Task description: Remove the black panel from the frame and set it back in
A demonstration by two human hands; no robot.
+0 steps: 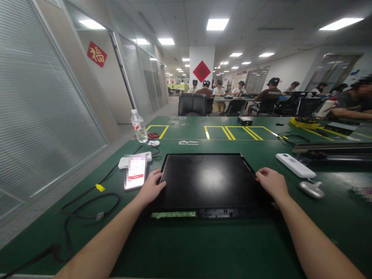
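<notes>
A flat black display panel [207, 182] lies on the green table [203, 248] in front of me, with a strip of green circuit board [173, 214] along its near edge. My left hand [151, 188] grips the panel's left edge, fingers curled over it. My right hand [271, 183] rests closed on the panel's right edge. Both forearms reach in from the bottom of the view.
A phone [135, 173] and a white power bank [135, 157] with a black cable [87, 201] lie left of the panel. A water bottle [138, 126] stands behind them. A white device [295, 164] and a silver mouse-like object [311, 189] lie to the right. People sit at tables far back.
</notes>
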